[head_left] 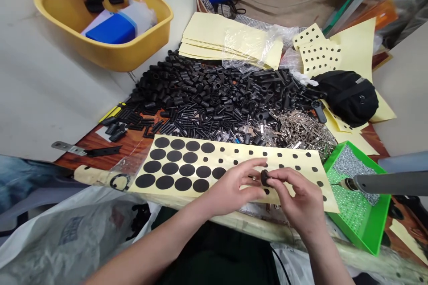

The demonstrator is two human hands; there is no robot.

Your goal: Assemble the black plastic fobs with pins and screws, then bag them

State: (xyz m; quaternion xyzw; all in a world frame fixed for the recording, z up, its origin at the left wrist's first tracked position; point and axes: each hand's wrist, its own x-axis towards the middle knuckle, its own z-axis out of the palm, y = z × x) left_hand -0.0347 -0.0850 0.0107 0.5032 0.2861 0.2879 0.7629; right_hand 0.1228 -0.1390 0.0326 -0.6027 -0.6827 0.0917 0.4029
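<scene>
Left hand (pixel 234 187) and right hand (pixel 301 200) together, fingertips pinched, apparently touching

This looks like a small assembly workshop. The wooden desk (pixel 100 140) is heaped with a pile of small black plastic parts (pixel 214 93) and loose metal pieces (pixel 301 129). Yellow sheets of black adhesive dots (pixel 187 164) lie beside a green tray (pixel 374 227) of what seem to be tiny screws, and a yellow bin (pixel 110 58) holds supplies.
</scene>
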